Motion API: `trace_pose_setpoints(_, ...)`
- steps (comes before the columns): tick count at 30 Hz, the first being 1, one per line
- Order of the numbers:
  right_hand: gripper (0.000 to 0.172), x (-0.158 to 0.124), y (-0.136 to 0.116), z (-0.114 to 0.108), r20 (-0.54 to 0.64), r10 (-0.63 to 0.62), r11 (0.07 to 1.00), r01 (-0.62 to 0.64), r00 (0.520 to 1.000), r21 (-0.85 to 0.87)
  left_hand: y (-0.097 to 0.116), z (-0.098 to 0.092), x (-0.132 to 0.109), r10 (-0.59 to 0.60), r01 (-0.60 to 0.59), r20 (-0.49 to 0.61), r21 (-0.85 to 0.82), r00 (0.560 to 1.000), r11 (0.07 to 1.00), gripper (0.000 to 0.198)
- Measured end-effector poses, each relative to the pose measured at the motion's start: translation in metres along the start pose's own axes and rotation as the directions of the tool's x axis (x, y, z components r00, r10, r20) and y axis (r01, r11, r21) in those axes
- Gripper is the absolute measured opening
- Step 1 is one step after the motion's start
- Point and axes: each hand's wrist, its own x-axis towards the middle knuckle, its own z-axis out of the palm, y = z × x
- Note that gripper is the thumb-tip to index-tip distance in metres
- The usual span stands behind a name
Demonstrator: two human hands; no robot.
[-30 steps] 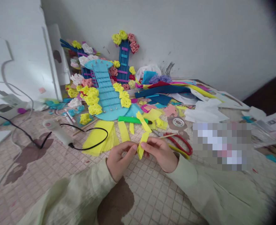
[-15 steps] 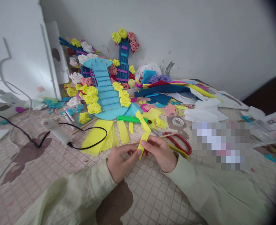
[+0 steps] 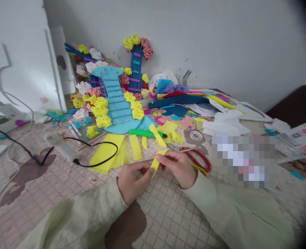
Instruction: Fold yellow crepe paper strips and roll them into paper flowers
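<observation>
Between my two hands is a narrow yellow paper strip [image 3: 156, 166], slanted and pinched at both edges. My left hand [image 3: 132, 180] grips its lower left side between thumb and fingers. My right hand [image 3: 178, 168] has its thumb pressed on the upper part. A thin wooden stick [image 3: 187, 150] runs behind the strip and shows on either side of it; which fingers hold it is hidden. Just right of my right hand lie red-handled scissors [image 3: 207, 163]. Ahead are a loose yellow strip [image 3: 135, 148], a fanned stack of yellow paper [image 3: 104, 163] and a green utility knife [image 3: 142, 132].
A white glue gun [image 3: 61, 148] with a black cord lies at left. Behind stands a light blue guitar-neck-shaped craft piece [image 3: 114, 103] with yellow paper flowers [image 3: 100, 108]. Coloured paper strips [image 3: 181, 101], white paper [image 3: 224, 123] and a tape roll [image 3: 196, 135] are at right.
The yellow strip is tilted further, its lower end shifted slightly left and down. More of the stick shows left of the strip. The whole view has shifted slightly.
</observation>
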Motion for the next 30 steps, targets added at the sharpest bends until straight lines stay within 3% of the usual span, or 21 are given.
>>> trace_pose_setpoints(8, 0.021, -0.005, 0.002, 0.004, 0.116, -0.083, 0.996, 0.087, 0.99, -0.03, -0.005, 0.006, 0.0, -0.005, 0.006, 0.052, -0.012, 0.999, 1.0, 0.027)
trace_pose_setpoints(11, 0.023, -0.006, 0.0, 0.005, 0.133, -0.063, 0.998, 0.067, 0.989, -0.02, -0.005, 0.006, 0.0, -0.029, 0.03, 0.084, -0.011, 0.996, 0.999, 0.033)
trace_pose_setpoints(17, 0.026, 0.0, -0.004, 0.001, 0.004, -0.048, 0.998, 0.048, 0.999, -0.042, -0.002, 0.002, 0.0, -0.127, 0.122, 0.073, 0.071, 0.989, 0.99, 0.039)
trace_pose_setpoints(25, 0.023, 0.009, -0.01, -0.007, -0.084, 0.0, 0.997, 0.006, 0.996, 0.073, -0.007, 0.001, 0.002, -0.042, 0.034, 0.065, 0.116, 0.997, 0.993, 0.041)
trace_pose_setpoints(30, 0.026, 0.018, -0.014, -0.017, -0.102, -0.048, 0.997, 0.053, 0.994, 0.05, -0.009, 0.0, 0.002, 0.001, -0.011, 0.053, 0.174, 0.999, 0.985, 0.04)
